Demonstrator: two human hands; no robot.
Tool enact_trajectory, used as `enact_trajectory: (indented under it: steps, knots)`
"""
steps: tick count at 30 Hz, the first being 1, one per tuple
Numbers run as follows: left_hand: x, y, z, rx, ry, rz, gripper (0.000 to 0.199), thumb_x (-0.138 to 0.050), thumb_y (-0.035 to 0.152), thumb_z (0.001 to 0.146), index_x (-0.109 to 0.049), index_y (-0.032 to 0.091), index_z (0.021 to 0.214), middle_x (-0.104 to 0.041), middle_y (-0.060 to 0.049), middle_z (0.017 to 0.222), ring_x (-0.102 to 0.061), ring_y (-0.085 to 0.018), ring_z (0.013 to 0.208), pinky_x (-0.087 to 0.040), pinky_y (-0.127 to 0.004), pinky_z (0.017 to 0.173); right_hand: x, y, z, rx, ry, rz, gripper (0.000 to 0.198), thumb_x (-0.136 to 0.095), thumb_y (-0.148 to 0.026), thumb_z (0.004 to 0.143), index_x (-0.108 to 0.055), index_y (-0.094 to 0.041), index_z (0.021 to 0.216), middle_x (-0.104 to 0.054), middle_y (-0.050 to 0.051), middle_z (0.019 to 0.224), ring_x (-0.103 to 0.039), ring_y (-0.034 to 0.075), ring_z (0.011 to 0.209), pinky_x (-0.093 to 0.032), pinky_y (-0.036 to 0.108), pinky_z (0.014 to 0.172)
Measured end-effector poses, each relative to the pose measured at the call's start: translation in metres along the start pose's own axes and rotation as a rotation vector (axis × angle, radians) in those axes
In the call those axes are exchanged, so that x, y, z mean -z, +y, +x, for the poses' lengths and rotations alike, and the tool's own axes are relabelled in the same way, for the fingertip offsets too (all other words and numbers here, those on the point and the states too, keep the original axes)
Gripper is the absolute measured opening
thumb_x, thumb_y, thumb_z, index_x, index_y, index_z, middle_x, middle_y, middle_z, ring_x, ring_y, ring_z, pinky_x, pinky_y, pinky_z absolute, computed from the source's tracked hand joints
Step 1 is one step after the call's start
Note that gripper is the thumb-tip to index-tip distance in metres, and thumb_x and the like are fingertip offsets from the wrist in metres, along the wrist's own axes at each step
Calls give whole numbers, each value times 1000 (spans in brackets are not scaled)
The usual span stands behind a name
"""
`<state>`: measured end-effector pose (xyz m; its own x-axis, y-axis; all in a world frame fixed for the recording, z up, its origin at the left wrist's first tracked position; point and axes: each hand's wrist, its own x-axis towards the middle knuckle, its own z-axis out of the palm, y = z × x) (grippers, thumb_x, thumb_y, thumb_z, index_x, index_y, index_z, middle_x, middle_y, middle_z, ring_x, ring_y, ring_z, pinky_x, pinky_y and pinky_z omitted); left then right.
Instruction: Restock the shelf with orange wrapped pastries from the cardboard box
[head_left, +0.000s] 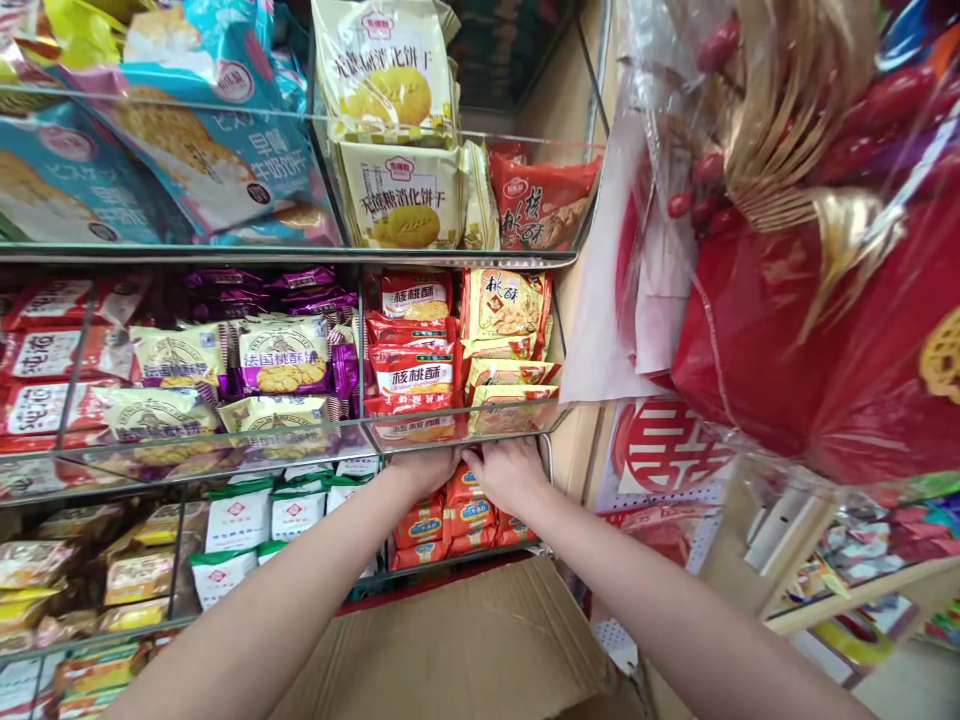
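Note:
Both arms reach over a cardboard box [442, 650] into the lower right shelf compartment. My left hand [427, 468] is at the back of it, beneath the glass front of the shelf above, its fingers hidden. Close beside it on the right, my right hand [506, 472] has its thumb and fingers bent over the stacked packets; its grip is partly hidden. Small orange-red snack packets [474, 515] are piled in the compartment just below and between both hands. Whether either hand holds a packet cannot be made out.
Above the hands are red walnut biscuit packets [415, 372] behind a glass ledge [465, 425]. White-and-green packets [238, 520] fill the compartment to the left. A wooden side panel [581, 440] bounds the right. A plastic-wrapped red decoration [780, 330] hangs at upper right.

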<state>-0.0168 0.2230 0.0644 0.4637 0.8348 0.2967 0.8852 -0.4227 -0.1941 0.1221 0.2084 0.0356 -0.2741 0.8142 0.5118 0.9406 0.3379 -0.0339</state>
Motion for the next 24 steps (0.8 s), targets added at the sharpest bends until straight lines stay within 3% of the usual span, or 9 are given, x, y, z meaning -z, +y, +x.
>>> enact_trajectory:
  steps: [5,8,14,19,24]
  knots:
    - [-9,8,10,95,1,48,51,-39,19,82,-43,19,134,-53,-11,134,-44,-33,126,-22,-53,110,-1,-1,4,-16,-11,14,41,-37,-41,91,-64,-15,109,-68,13,108,-59,26,102,-36,38,92]
    - [-14,7,10,135,4,63,48,-39,13,82,-50,17,128,-54,-12,132,-41,-33,128,-22,-53,110,-1,-3,5,-35,-39,0,44,-37,-43,92,-66,-11,104,-68,15,106,-59,28,101,-38,38,91]
    - [-6,3,5,155,36,55,49,-42,18,83,-46,21,132,-52,-9,135,-40,-30,129,-23,-50,110,-1,-12,9,-87,-83,-26,51,-34,-44,93,-67,-6,103,-68,19,104,-59,29,104,-38,41,93]
    - [-1,6,3,164,78,30,53,-38,17,84,-37,22,137,-50,-7,137,-41,-29,129,-24,-47,111,1,-14,11,-36,-104,-36,45,-29,-32,94,-68,-11,102,-70,16,103,-61,27,101,-38,41,92]
    - [-4,9,9,144,127,-5,48,-45,20,86,-40,22,134,-49,-9,138,-43,-29,126,-26,-52,109,9,-15,8,-48,-119,-76,45,-31,-28,93,-69,-5,98,-70,20,99,-61,29,100,-39,42,90]
